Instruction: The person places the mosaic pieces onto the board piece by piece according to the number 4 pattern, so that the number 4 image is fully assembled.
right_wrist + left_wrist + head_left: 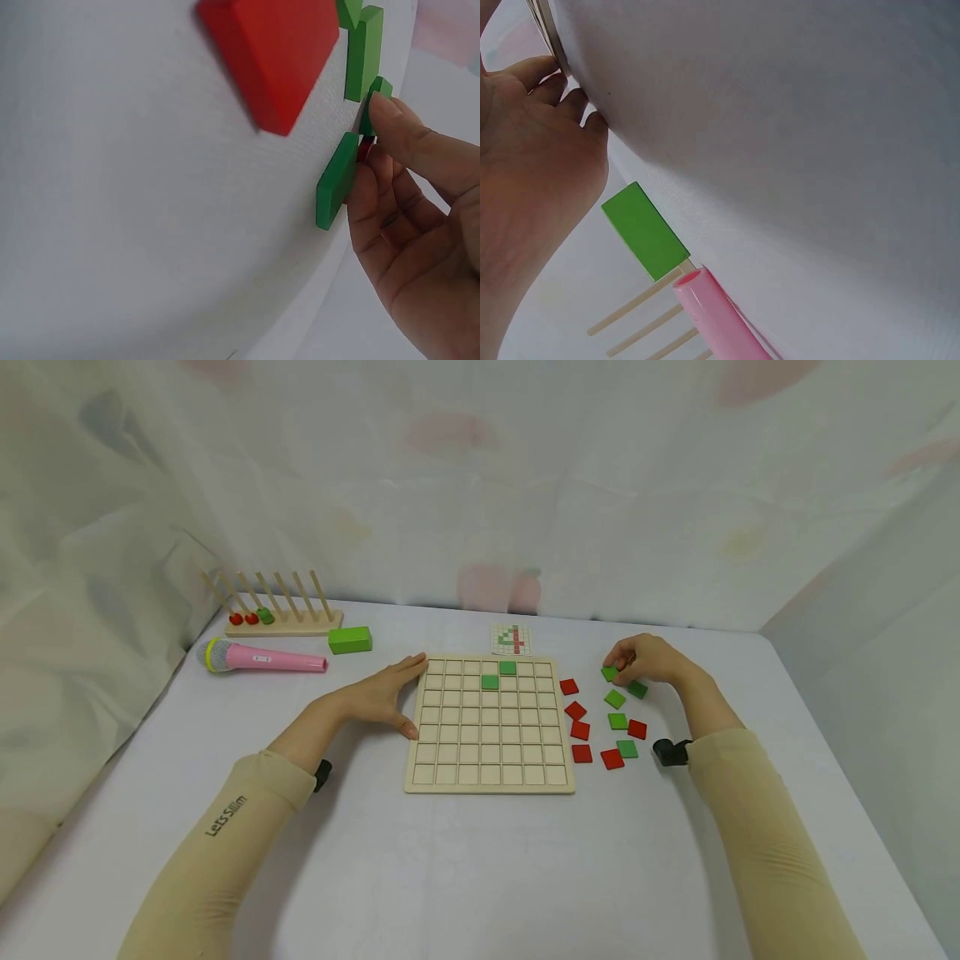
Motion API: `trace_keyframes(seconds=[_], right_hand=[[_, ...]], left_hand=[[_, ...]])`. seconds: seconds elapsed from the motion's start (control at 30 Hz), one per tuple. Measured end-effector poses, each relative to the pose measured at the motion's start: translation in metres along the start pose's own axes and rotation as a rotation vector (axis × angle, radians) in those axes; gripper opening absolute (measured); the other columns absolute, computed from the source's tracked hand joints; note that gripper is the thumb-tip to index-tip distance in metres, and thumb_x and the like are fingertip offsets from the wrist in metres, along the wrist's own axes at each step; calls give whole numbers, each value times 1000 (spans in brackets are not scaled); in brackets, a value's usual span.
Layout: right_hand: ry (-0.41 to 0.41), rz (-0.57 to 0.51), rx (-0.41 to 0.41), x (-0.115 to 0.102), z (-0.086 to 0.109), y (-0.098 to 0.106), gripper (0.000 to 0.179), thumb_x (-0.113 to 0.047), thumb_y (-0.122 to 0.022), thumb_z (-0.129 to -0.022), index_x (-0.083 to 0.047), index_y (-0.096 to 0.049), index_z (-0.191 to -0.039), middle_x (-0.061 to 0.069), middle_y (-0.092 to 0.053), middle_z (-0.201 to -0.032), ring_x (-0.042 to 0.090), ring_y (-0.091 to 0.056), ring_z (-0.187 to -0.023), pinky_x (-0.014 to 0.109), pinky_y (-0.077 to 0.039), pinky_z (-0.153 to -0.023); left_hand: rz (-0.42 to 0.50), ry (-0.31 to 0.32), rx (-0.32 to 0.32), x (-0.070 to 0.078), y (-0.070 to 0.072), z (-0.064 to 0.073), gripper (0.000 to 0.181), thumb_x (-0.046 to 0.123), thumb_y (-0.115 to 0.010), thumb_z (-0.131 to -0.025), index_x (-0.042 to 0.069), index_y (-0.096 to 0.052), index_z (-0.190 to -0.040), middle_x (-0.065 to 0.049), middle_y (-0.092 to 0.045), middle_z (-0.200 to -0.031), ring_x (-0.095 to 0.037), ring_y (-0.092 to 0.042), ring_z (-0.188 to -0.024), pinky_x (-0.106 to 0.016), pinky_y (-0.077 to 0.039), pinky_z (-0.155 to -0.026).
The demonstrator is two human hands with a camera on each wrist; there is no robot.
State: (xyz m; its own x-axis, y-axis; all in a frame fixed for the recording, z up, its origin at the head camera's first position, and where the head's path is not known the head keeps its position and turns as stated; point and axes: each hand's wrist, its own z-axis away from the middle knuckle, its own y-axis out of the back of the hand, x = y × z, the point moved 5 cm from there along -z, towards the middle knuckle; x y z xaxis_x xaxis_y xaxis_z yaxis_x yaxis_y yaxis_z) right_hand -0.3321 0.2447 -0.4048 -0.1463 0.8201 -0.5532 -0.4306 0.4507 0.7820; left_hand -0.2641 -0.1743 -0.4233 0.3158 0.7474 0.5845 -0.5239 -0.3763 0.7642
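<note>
A square wooden grid board (457, 789) lies on the white table with two green tiles (490, 682) in its upper cells. My left hand (378, 693) rests at the board's left side, thumb and fingers spread along the edge. To the right of the board, my right hand (651, 658) pinches a green tile (380, 94), the thumb on its face. Another green tile (337, 181) lies just beside the fingers. Below the hand are more loose green tiles (617, 721) and several red tiles (575, 710).
A small pattern card (512, 640) with red and green squares lies behind the board. At the back left stand a wooden peg rack (285, 625) with red and green beads, a green block (350, 640) and a pink toy microphone (270, 658). Fabric walls (345, 485) surround the table.
</note>
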Motion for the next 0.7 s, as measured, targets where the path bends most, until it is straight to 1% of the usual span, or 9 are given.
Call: trace_keyframes(seconds=[0.3,0.5,0.6,0.7], right_hand=[[16,24,39,-3,-1,2,21,-8,-76,-82,-4,-68,-100,12,-64,-97,24,-56,-89,27,-47,-74],[26,25,59,-10,0,4,11,-6,-74,-82,-3,-67,-90,13,-67,-91,23,-56,-81,27,-47,-70],[31,33,48,-11,0,2,11,-4,-73,-83,-3,-68,-93,14,-67,-91,24,-57,-82,28,-48,-72],[12,55,37,-11,-2,0,17,-5,-73,-84,-4,-70,-101,14,-68,-98,25,-59,-88,29,-51,-76]], left_hand=[[5,8,0,-1,0,-1,130,43,-91,-65,5,-9,-159,-8,0,-170,-35,3,-157,-58,-6,-126],[3,10,-3,0,0,0,130,43,-90,-65,6,-9,-159,-7,1,-170,-34,3,-157,-57,-6,-126],[3,5,0,0,0,0,130,43,-90,-65,4,-9,-159,-9,0,-170,-36,2,-157,-59,-6,-126],[4,4,3,0,0,0,129,42,-90,-66,4,-9,-159,-10,0,-170,-37,2,-157,-59,-6,-126]])
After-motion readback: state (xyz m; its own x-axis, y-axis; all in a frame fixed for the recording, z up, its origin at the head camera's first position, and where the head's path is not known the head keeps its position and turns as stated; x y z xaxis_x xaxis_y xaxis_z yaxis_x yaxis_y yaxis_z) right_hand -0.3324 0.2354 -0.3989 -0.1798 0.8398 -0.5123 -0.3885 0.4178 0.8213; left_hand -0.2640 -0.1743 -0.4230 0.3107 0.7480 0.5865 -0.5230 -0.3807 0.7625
